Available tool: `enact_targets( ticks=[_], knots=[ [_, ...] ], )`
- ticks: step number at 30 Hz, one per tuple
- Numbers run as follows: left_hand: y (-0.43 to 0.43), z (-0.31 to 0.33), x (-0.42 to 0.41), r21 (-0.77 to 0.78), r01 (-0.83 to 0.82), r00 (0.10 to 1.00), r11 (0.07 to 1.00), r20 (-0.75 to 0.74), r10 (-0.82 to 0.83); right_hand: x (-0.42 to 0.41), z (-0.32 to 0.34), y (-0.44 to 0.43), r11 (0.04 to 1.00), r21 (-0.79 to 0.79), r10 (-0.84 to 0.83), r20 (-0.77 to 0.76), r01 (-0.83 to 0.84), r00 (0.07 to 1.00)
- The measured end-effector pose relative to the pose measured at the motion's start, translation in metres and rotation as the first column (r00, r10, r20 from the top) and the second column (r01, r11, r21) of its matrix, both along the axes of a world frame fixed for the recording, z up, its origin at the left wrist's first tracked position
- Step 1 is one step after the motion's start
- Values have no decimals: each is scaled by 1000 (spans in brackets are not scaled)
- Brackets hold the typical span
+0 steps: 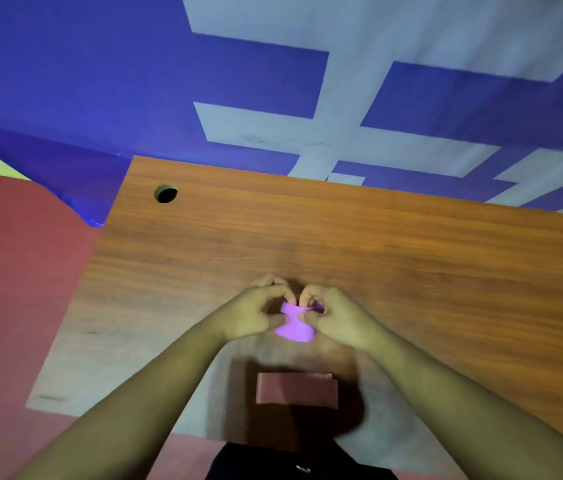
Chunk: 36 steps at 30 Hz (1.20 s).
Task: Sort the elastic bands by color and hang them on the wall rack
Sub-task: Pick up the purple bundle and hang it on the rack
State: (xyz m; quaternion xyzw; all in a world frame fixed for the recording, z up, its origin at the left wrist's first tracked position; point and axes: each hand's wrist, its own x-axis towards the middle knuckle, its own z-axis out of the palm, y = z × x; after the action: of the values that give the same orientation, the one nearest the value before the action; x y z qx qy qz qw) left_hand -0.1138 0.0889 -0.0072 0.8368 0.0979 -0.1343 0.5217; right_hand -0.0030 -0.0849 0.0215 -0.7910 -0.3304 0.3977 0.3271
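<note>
Head view, only one I've got: my left grip (256, 313) and right grip (335, 317) both pinch the purple band (295, 329) bunched between them over the counter (411, 254), I'd guess to open its loop for hooking. A reddish-brown band (296, 389) lies flat on my side of the grips, probably parked as another colour. No wall rack in sight, so nothing's hung yet.

A wooden tabletop (377, 254) is lying in the middle, with a round hole (165, 193) at its ten o'clock. A blue and grey wall (273, 64) is rising at twelve o'clock, red floor (13, 271) at nine.
</note>
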Motion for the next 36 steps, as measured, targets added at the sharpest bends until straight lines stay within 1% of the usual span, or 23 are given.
enact_targets(
  ticks=[3,7,9,11,13,14,16,17,19,21,23,25,27,29,31,32,34,36],
  knots=[
    [3,58,18,-101,-22,996,995,85,30,22,53,3,985,151,-65,-112,81,992],
    [-2,142,44,-169,-45,981,985,178,76,54,134,4,929,275,-174,-264,247,949],
    [-5,178,58,-172,-43,969,984,233,83,69,172,3,873,337,-238,-337,353,911],
    [-11,211,71,-127,-62,948,990,304,99,84,208,-2,782,400,-290,-447,479,846],
    [-20,240,86,-87,-60,909,994,406,90,96,240,-12,715,412,-273,-579,565,768],
    [-24,251,92,-95,-61,891,994,444,97,100,254,-16,709,388,-251,-641,589,725],
    [-38,280,106,-154,-68,857,986,496,137,106,278,-30,707,354,-217,-715,612,665],
    [-45,293,111,-205,-72,842,976,512,170,108,287,-38,704,358,-209,-720,613,662],
    [-57,315,122,-277,-60,825,959,528,204,112,303,-50,700,414,-232,-639,582,733],
    [-66,335,131,-283,-38,817,958,543,193,116,314,-60,690,493,-267,-509,531,819],
    [-76,355,140,-269,-8,806,963,568,165,119,329,-73,678,575,-244,-413,459,878],
    [-85,379,146,-258,13,788,966,598,149,120,349,-85,671,654,-197,-297,349,934],
    [-91,402,151,-249,26,774,968,618,138,117,369,-93,690,688,-195,-122,225,973],
    [-94,423,155,-209,54,771,976,630,92,117,385,-98,696,705,-237,48,135,970],
    [-97,442,157,-151,81,777,985,629,32,117,402,-103,676,733,-289,170,75,942],
    [-98,450,158,-128,89,778,988,628,11,118,410,-105,666,744,-304,198,59,932],
    [-98,464,159,-96,95,776,991,630,-13,121,425,-108,647,761,-315,207,50,926],
    [-97,474,158,-22,95,768,995,637,-59,125,440,-110,639,769,-318,235,25,918]
  ],
)
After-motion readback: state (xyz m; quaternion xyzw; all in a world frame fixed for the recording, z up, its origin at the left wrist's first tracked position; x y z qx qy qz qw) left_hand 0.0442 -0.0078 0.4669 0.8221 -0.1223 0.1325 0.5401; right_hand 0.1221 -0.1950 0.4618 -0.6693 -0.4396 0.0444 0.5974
